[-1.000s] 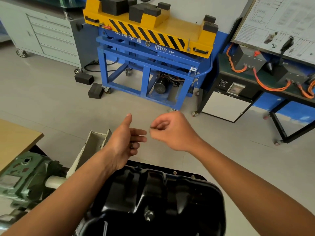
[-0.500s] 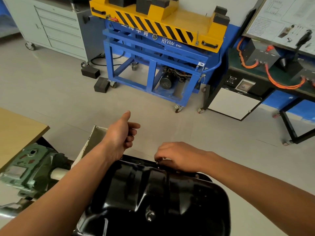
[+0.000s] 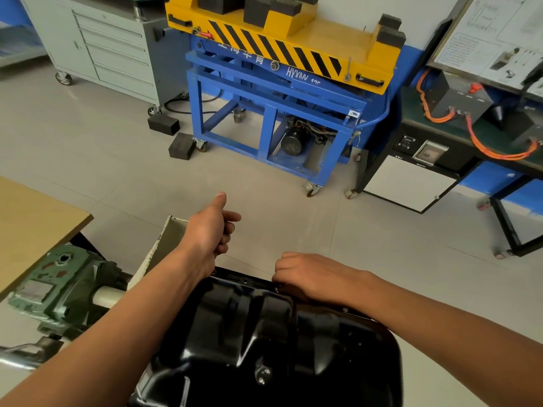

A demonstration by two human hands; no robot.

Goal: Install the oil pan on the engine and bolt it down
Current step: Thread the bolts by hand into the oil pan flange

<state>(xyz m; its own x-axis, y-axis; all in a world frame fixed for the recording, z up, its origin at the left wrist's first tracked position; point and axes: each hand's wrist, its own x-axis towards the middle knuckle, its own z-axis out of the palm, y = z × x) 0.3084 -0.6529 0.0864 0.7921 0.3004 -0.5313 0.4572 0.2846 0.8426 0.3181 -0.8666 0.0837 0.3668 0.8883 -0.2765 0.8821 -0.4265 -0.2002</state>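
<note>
Already the black oil pan sits sump-up in place under both arms, right hand w/ fingers curled down on its far flange, prob. starting a bolt I can't see, left hand hovering just above, fingers curled, contents hidden, so most bolting looks left

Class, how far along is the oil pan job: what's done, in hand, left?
Done: the oil pan lies seated, sump up. In hand: the right hand, fingers curled, works at its far flange, probably starting an unseen bolt. The left hand hovers, curled. Left: other flange holes, tightening.
</note>
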